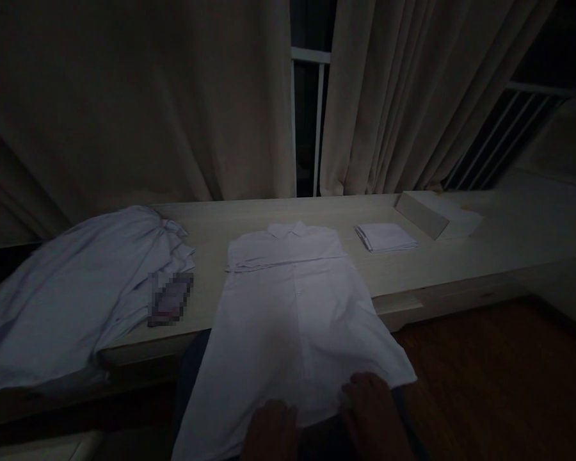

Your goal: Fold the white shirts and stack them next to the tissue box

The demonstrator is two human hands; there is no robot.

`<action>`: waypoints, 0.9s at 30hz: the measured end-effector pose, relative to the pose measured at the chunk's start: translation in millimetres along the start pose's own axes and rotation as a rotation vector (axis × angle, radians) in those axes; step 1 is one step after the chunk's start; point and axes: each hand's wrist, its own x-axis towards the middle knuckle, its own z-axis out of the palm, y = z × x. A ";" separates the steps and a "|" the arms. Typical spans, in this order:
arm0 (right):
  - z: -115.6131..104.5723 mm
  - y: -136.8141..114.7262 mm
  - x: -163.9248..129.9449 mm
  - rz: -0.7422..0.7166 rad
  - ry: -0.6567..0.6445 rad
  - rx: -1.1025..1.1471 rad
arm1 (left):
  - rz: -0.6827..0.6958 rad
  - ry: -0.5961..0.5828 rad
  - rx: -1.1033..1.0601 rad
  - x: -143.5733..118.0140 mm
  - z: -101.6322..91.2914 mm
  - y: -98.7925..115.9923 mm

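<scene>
A white collared shirt [264, 326] lies front up, its collar end on the white ledge and its lower part spread over my lap toward me. A crosswise fold runs under the collar, with a button placket down the middle. My left hand [271, 428] is closed at the bottom hem, left of the placket; its thumb is hidden. Farther right, my right hand [372, 410] has its fingers curled on the same hem, with a bit of cloth showing by the thumb. The picture is dark, so finger detail is faint.
A heap of white garments [77, 288] covers the ledge's left end, beside a small pixelated item [171, 299]. To the right lie a folded white cloth [388, 237] and a white box [434, 214]. Beige curtains [221, 96] hang behind; wooden floor [499, 378] shows lower right.
</scene>
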 end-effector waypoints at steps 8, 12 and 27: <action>74.4 -44.4 19.4 -0.117 0.003 -0.104 | 0.050 -0.085 0.135 25.2 21.1 20.5; 88.7 -38.2 14.4 -0.232 0.100 -0.125 | 0.073 -0.042 0.167 13.6 38.0 10.5; 65.8 -48.8 22.0 -0.233 0.184 0.102 | 0.036 -0.389 0.061 36.5 13.1 27.2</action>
